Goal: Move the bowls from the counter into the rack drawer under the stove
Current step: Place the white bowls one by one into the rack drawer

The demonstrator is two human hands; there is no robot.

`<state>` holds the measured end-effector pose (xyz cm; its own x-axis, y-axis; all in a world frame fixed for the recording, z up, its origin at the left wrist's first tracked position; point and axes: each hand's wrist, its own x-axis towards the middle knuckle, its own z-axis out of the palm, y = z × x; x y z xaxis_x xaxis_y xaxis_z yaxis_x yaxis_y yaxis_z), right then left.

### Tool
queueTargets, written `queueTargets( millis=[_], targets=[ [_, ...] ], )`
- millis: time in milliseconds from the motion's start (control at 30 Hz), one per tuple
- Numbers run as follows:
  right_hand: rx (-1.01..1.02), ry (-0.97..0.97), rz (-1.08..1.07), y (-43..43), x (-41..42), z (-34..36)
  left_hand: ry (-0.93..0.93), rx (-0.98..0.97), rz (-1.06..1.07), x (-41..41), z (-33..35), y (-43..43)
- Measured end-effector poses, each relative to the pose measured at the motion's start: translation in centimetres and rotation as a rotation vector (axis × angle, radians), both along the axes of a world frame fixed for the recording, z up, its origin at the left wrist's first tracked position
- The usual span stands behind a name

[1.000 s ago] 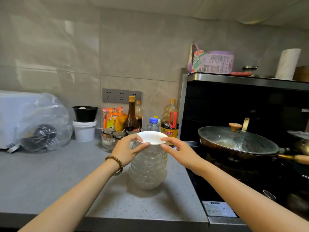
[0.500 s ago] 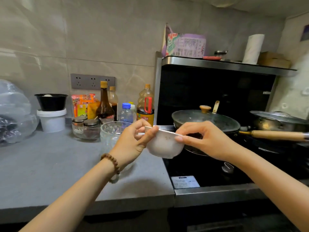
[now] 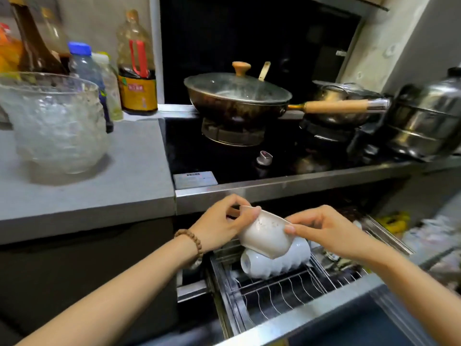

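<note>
grey stone counter [image 3: 87, 196] beside stove; wire rack drawer [image 3: 287, 293] open. left hand [image 3: 219, 226] and right hand [image 3: 321, 228] pinch small white ceramic bowl [image 3: 264, 236], tilted above racked white bowls [image 3: 274, 263]. step: placing. next: likely lower it into a free slot.

Glass bowls [image 3: 55, 126] on the counter [image 3: 134, 171] — left of the stove [image 3: 189, 151], rack drawer [image 3: 311, 313] below

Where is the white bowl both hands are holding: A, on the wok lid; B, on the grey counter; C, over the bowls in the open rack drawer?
C: the left hand and right hand hold the white bowl tilted over the racked bowls in the open drawer.
</note>
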<state>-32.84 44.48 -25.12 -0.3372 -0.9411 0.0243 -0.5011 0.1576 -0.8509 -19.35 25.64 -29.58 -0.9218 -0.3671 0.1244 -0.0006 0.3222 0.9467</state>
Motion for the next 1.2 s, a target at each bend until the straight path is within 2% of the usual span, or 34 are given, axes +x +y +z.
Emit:
queueTargets(
  millis=[100,233,367,433,533,600,667,833,933,1067,1200],
  targets=[
    [0.021,-0.055,-0.074,0.9,-1.2,-3.7,-0.095,-0.013,-0.019,-1.6,-4.8,1.1],
    [0.067,-0.186,-0.150,0.7,-2.3,-8.8,-0.160,0.085,-0.041,-3.3,-10.8,1.5],
    [0.116,-0.347,-0.291,-0.9,-3.7,-13.5,-0.154,0.176,0.086,-3.5,-15.8,0.4],
    [0.154,-0.437,-0.347,-2.0,-4.3,-15.4,-0.173,0.076,0.157,-3.0,-17.9,-0.4],
    [0.196,-0.556,-0.423,-3.9,-5.3,-17.8,-0.233,-0.201,0.219,-2.5,-20.8,-1.5],
    [0.225,-0.638,-0.485,-5.2,-5.9,-19.1,-0.279,-0.296,0.291,-2.5,-22.0,-1.9],
    [0.244,-0.693,-0.529,-6.3,-6.5,-20.3,-0.297,-0.353,0.316,-2.8,-22.7,-2.0],
    [0.314,-0.765,-0.592,-8.3,-7.1,-22.3,-0.380,-0.544,0.228,-4.2,-23.8,-2.0],
    [0.339,-0.785,-0.614,-8.9,-7.0,-23.3,-0.408,-0.642,0.273,-4.9,-24.3,-1.5],
    [0.354,-0.799,-0.637,-9.3,-6.8,-24.1,-0.417,-0.684,0.328,-5.8,-24.8,0.2],
    [0.369,-0.791,-0.643,-9.4,-7.0,-24.8,-0.404,-0.752,0.293,-6.2,-25.1,1.1]
  ],
)
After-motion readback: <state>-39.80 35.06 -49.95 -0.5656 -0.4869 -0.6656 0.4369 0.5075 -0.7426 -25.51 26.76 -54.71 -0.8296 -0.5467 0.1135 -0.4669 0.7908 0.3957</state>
